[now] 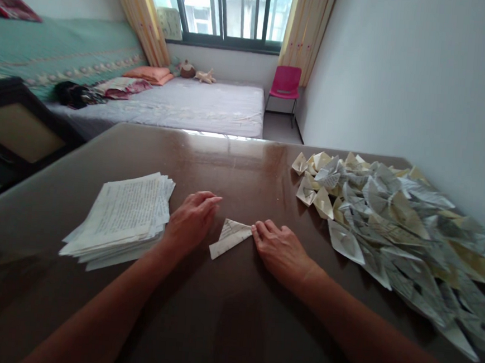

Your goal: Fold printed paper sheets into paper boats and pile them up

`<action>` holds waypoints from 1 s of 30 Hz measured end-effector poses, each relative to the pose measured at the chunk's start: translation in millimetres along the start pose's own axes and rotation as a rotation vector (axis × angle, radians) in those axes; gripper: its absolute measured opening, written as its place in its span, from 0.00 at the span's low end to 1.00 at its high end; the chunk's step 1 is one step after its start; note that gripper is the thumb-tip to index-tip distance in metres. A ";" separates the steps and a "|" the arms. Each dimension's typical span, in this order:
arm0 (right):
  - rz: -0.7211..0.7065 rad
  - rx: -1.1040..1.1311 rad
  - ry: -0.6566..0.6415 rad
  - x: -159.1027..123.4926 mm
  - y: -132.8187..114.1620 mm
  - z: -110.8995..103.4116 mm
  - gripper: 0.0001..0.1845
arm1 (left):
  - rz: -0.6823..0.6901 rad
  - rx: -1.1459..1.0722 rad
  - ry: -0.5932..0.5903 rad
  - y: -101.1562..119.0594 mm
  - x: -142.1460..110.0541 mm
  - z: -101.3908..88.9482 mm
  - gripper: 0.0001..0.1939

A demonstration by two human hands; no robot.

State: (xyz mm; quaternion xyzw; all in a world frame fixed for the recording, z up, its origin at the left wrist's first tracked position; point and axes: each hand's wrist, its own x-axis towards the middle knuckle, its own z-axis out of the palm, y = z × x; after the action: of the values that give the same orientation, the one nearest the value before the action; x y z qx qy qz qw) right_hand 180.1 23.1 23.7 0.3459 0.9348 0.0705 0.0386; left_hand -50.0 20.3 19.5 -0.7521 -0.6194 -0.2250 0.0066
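A small folded sheet of printed paper (233, 238) lies on the table between my hands, with a straight band along its lower edge and a pointed flap above. The fingertips of my right hand (281, 250) are closed on its right corner, the thumb tucked out of sight. My left hand (193, 217) is left of the paper and apart from it, fingers loosely stretched toward the right with nothing seen in them. Beside my left wrist is a stack of printed sheets (125, 211). Many folded paper boats (385, 207) are heaped on the right.
The glossy brown table (226, 174) extends away from me. Past its far edge are a bed (223, 104) and a pink chair (286, 84). A dark cabinet (20, 125) stands at the left, and a white wall (402, 76) runs along the right.
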 end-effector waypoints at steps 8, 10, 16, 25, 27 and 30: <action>-0.014 -0.038 0.023 0.9 -11.4 4.8 0.13 | -0.084 -0.001 -0.455 -10.4 -12.6 -23.8 0.15; -0.016 -0.029 0.022 1.0 -10.9 4.8 0.13 | -0.092 -0.035 -0.515 -4.0 -15.8 -24.4 0.15; 0.014 0.050 0.039 5.6 2.8 2.5 0.11 | -0.100 -0.086 -0.574 7.6 -20.3 -21.5 0.11; 0.185 0.632 0.191 13.9 33.3 28.1 0.10 | -0.165 -0.158 -0.620 8.5 -19.5 -16.0 0.14; 0.153 0.700 0.198 13.7 36.4 32.1 0.10 | -0.181 -0.133 -0.627 10.4 -18.8 -17.6 0.15; 0.105 0.745 0.194 12.6 39.2 32.7 0.12 | -0.181 -0.112 -0.625 12.8 -18.6 -18.1 0.13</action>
State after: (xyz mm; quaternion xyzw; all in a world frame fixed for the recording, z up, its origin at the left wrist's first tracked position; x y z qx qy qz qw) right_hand 199.6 64.2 -2.7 0.3754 0.8766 -0.2398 -0.1821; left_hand -46.5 -5.2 32.8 -0.7259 -0.6424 -0.0167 -0.2452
